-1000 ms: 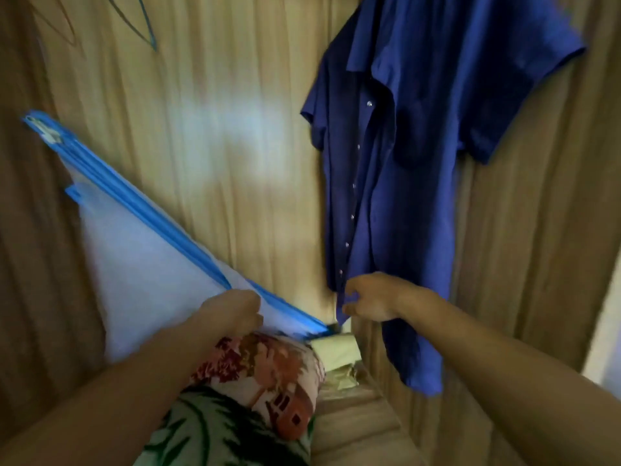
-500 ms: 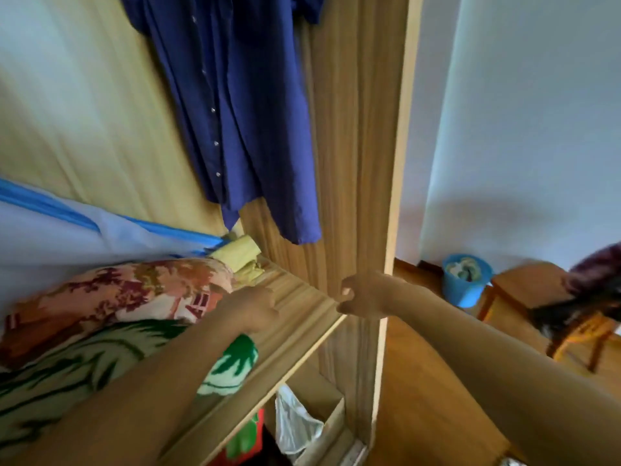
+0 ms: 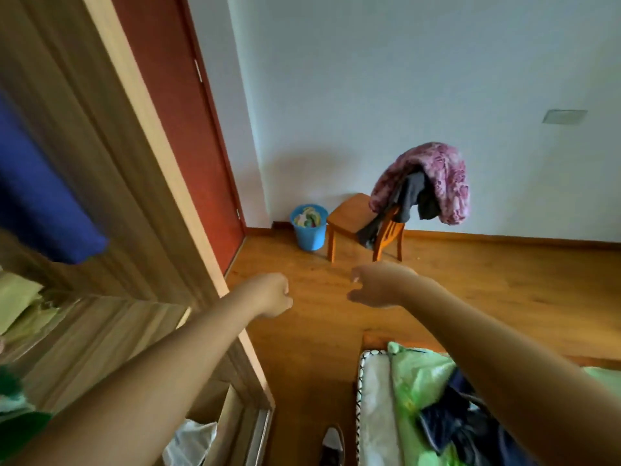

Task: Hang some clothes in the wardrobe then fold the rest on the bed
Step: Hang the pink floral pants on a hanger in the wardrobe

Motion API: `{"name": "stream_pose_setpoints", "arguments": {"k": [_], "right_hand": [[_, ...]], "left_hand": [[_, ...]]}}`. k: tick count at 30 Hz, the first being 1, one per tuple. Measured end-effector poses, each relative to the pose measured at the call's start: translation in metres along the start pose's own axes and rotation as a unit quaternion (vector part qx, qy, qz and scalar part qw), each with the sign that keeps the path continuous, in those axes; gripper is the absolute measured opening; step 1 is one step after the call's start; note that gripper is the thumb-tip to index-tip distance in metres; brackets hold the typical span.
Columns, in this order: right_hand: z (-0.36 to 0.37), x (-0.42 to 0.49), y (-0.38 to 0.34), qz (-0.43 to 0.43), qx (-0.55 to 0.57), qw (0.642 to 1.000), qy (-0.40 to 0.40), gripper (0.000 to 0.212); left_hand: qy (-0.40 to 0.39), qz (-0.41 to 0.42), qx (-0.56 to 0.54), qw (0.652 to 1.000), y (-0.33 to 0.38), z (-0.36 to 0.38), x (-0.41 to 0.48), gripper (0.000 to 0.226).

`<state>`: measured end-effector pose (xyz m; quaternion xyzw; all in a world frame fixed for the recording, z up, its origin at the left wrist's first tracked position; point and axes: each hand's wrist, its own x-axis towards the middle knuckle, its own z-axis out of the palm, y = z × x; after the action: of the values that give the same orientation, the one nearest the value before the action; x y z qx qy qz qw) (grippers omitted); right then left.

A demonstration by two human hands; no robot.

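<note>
Our left fingers (image 3: 285, 292) curl into an empty fist; our right fingers (image 3: 361, 274) hang loosely curled, holding nothing; both hover above the floor (image 3: 302, 348); the blue shirt (image 3: 40, 203) hangs in the wardrobe (image 3: 111, 183), well left of them; dark clothes (image 3: 447, 422) lie on the bed (image 3: 373, 398), down to their right.

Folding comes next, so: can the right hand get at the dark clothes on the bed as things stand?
Probably yes. The right hand holds nothing, and the dark clothes lie uncovered on the bed, nearer the person than the hand. Nothing blocks them, though it must draw back and down.
</note>
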<state>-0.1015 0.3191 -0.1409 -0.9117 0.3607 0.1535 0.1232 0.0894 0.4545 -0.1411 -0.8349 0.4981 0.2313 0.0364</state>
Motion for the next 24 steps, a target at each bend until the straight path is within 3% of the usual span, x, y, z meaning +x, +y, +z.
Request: {"name": "stream_pose_setpoints", "arguments": {"k": [9,19,24], "right_hand": [[-0.021,0.057,0.139,0.129,0.084,0.988,0.014,0.051],[-0.063,0.144,0.241,0.191,0.132,0.972,0.041,0.046],[-0.073,0.17,0.279,0.219,0.147,0.963,0.056,0.053]], "left_hand": [[-0.025,0.1,0.086,0.991,0.115,-0.027,0.159,0.034],[0.008,0.167,0.135,0.977,0.199,-0.094,0.305,0.024],[0.005,0.2,0.128,0.971,0.231,-0.112,0.359,0.036]]}}
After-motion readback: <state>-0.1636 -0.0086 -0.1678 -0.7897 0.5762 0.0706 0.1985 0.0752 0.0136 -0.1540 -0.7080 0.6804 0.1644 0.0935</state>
